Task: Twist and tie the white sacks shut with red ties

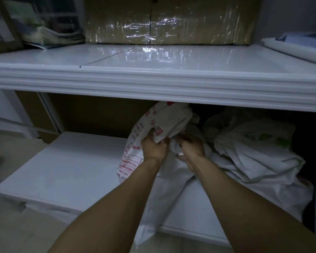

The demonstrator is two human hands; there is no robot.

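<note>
While your left hand and right hand clamp curled fingers on the bunched neck of the white sack, it could untwist if either grip slackens, and no red tie shows. Crumpled and red-printed, it stands on the lower shelf under the counter.

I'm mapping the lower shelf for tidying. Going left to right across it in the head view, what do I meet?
Bare shelf board → left hand → right hand, both gripping the neck of the red-printed sack → crumpled green-printed sack.
</note>
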